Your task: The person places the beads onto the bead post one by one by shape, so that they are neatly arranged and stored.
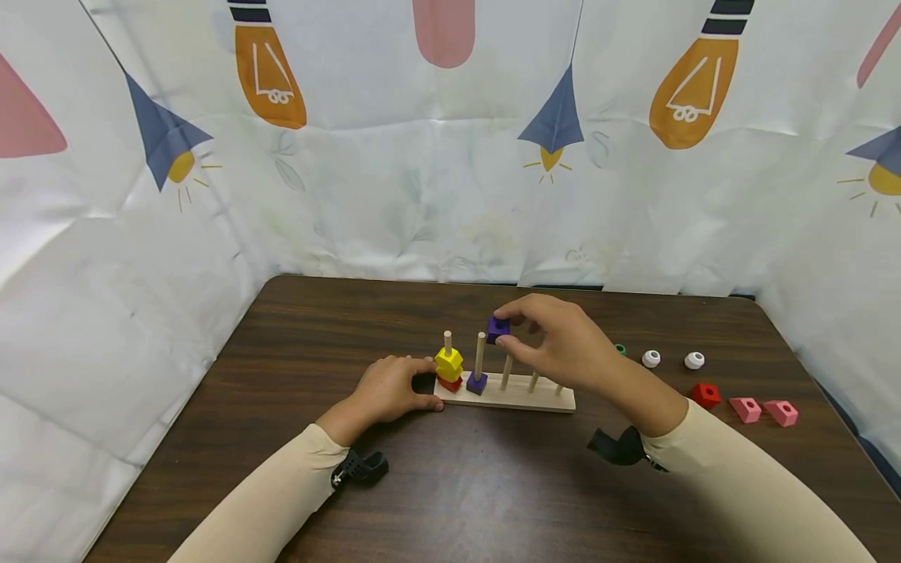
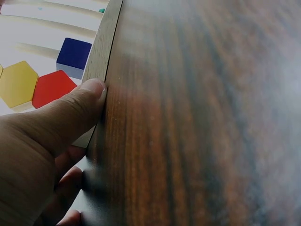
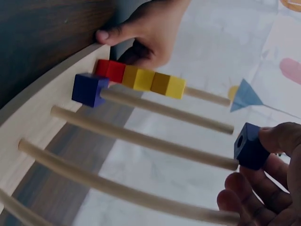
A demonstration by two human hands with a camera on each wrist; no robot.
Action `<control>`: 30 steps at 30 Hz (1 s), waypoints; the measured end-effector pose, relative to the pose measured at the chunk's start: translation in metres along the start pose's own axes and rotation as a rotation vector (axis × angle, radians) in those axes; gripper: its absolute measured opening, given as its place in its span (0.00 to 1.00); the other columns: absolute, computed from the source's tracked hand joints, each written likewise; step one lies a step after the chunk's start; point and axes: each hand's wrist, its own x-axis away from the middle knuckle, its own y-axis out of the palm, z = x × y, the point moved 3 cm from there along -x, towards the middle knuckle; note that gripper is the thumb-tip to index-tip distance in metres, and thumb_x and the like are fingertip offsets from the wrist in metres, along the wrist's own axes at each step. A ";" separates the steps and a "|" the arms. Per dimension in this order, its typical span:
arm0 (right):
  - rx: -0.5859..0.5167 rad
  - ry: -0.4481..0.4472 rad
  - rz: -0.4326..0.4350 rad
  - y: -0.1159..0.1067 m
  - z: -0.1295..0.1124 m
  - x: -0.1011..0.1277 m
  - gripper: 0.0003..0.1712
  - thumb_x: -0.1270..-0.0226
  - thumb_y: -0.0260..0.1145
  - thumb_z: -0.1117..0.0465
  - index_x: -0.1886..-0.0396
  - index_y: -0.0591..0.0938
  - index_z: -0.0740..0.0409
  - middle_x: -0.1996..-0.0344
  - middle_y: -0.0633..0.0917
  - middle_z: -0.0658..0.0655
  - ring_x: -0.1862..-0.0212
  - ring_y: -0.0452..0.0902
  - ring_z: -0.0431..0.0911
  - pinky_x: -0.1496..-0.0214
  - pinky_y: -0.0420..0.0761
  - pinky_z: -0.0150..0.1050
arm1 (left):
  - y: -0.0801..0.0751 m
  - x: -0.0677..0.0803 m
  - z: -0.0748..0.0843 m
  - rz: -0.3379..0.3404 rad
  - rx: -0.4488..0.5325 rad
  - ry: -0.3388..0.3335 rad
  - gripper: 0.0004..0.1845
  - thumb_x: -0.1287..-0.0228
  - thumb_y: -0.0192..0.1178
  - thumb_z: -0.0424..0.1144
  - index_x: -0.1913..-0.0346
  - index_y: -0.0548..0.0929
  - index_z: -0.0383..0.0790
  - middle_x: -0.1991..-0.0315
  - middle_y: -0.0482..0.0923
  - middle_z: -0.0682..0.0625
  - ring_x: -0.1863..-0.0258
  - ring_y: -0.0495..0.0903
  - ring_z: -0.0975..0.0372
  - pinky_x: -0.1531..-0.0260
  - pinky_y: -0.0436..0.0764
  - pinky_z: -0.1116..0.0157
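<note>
A wooden base point(image 1: 524, 400) with several upright pegs stands mid-table. Its leftmost peg carries a red piece point(image 1: 450, 383) under yellow pieces point(image 1: 448, 363). The second peg point(image 1: 480, 356) has a blue cube point(image 1: 477, 382) at its foot. My right hand point(image 1: 556, 340) pinches another blue cube point(image 1: 498, 328) with a hole, just right of the second peg's top and above the third peg. In the right wrist view this cube point(image 3: 250, 146) sits near a peg tip. My left hand point(image 1: 390, 389) grips the base's left end, its thumb point(image 2: 70, 115) pressed on the base's edge point(image 2: 101, 52).
To the right on the dark wooden table point(image 1: 450, 500) lie two white beads point(image 1: 651, 358), a green piece point(image 1: 620, 349), a red block point(image 1: 705, 395) and two pink blocks point(image 1: 763, 410). A printed white cloth point(image 1: 450, 156) walls the back and sides.
</note>
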 end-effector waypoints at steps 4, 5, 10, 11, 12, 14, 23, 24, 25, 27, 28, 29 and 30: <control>-0.032 0.042 -0.012 0.007 -0.003 -0.002 0.19 0.35 0.76 0.62 0.45 0.84 0.58 0.53 0.85 0.50 0.58 0.81 0.42 0.55 0.83 0.39 | 0.000 0.000 -0.001 -0.001 0.005 -0.001 0.34 0.48 0.77 0.61 0.39 0.86 0.48 0.42 0.84 0.47 0.47 0.83 0.49 0.50 0.80 0.46; -0.038 0.051 -0.016 0.008 -0.003 -0.002 0.19 0.35 0.76 0.62 0.45 0.84 0.58 0.53 0.85 0.50 0.58 0.81 0.41 0.55 0.83 0.39 | 0.000 0.000 -0.001 -0.002 0.006 -0.001 0.34 0.48 0.77 0.61 0.39 0.86 0.48 0.42 0.84 0.48 0.47 0.83 0.49 0.49 0.80 0.46; -0.048 0.078 -0.016 0.012 -0.003 -0.004 0.20 0.35 0.76 0.62 0.45 0.84 0.58 0.53 0.85 0.51 0.58 0.81 0.41 0.56 0.83 0.40 | 0.001 -0.001 -0.001 0.000 0.003 0.002 0.34 0.48 0.77 0.61 0.39 0.86 0.49 0.42 0.84 0.48 0.47 0.83 0.49 0.49 0.80 0.47; -0.047 0.080 -0.013 0.013 -0.003 -0.004 0.19 0.35 0.76 0.62 0.45 0.84 0.58 0.53 0.85 0.51 0.59 0.81 0.42 0.56 0.83 0.41 | 0.001 -0.001 -0.001 -0.001 0.003 0.003 0.34 0.48 0.77 0.61 0.39 0.86 0.49 0.43 0.84 0.49 0.47 0.83 0.50 0.50 0.80 0.47; -0.050 0.083 -0.011 0.014 -0.003 -0.005 0.19 0.35 0.76 0.62 0.45 0.84 0.58 0.54 0.85 0.51 0.59 0.81 0.42 0.56 0.84 0.41 | 0.001 -0.001 -0.001 0.001 0.002 0.004 0.34 0.48 0.77 0.61 0.39 0.86 0.49 0.43 0.85 0.49 0.47 0.84 0.50 0.50 0.80 0.47; -0.054 0.088 -0.009 0.015 -0.004 -0.006 0.19 0.35 0.76 0.62 0.46 0.84 0.59 0.54 0.84 0.51 0.59 0.80 0.42 0.56 0.84 0.42 | 0.001 -0.001 -0.001 0.003 0.001 0.007 0.34 0.48 0.77 0.61 0.40 0.86 0.48 0.43 0.85 0.48 0.48 0.84 0.50 0.50 0.80 0.47; -0.007 0.144 -0.019 0.025 -0.008 -0.008 0.18 0.35 0.76 0.60 0.47 0.85 0.58 0.57 0.83 0.49 0.58 0.79 0.41 0.58 0.82 0.38 | 0.001 -0.001 -0.001 0.011 0.004 0.017 0.33 0.48 0.77 0.61 0.40 0.87 0.49 0.44 0.85 0.49 0.49 0.84 0.50 0.52 0.81 0.48; 0.003 0.152 -0.022 0.026 -0.009 -0.008 0.18 0.35 0.76 0.60 0.47 0.85 0.58 0.57 0.83 0.49 0.58 0.79 0.41 0.57 0.82 0.37 | 0.001 -0.001 -0.001 0.014 0.004 0.019 0.33 0.48 0.77 0.61 0.40 0.87 0.49 0.44 0.85 0.49 0.49 0.84 0.50 0.52 0.81 0.48; 0.009 0.159 -0.023 0.027 -0.009 -0.008 0.18 0.35 0.76 0.60 0.47 0.85 0.58 0.57 0.83 0.50 0.58 0.80 0.41 0.57 0.82 0.37 | 0.001 -0.001 -0.001 0.016 0.003 0.020 0.33 0.48 0.77 0.61 0.40 0.87 0.48 0.44 0.85 0.49 0.49 0.84 0.50 0.52 0.81 0.48; 0.027 0.176 -0.024 0.029 -0.011 -0.008 0.17 0.34 0.75 0.59 0.48 0.85 0.58 0.57 0.83 0.50 0.58 0.80 0.41 0.58 0.82 0.37 | 0.001 -0.001 -0.001 0.017 0.002 0.022 0.33 0.48 0.77 0.60 0.40 0.87 0.48 0.44 0.85 0.49 0.49 0.84 0.51 0.52 0.81 0.48; 0.035 0.183 -0.023 0.030 -0.011 -0.008 0.17 0.34 0.75 0.59 0.48 0.85 0.58 0.58 0.83 0.50 0.58 0.80 0.41 0.58 0.82 0.37 | 0.001 -0.001 -0.001 0.017 0.001 0.022 0.33 0.48 0.77 0.60 0.40 0.87 0.48 0.44 0.85 0.49 0.49 0.84 0.51 0.52 0.81 0.48; 0.044 0.189 -0.024 0.031 -0.012 -0.008 0.17 0.33 0.75 0.59 0.48 0.85 0.59 0.57 0.83 0.50 0.58 0.80 0.41 0.58 0.82 0.37 | 0.001 -0.001 -0.001 0.018 -0.001 0.022 0.33 0.48 0.77 0.61 0.40 0.87 0.48 0.45 0.85 0.49 0.49 0.84 0.51 0.52 0.81 0.48; 0.056 0.195 -0.025 0.032 -0.013 -0.008 0.17 0.33 0.74 0.59 0.48 0.85 0.59 0.57 0.84 0.50 0.58 0.80 0.42 0.58 0.82 0.37 | 0.001 -0.001 -0.001 0.019 -0.001 0.021 0.34 0.48 0.77 0.61 0.40 0.87 0.48 0.45 0.86 0.49 0.50 0.84 0.50 0.52 0.81 0.48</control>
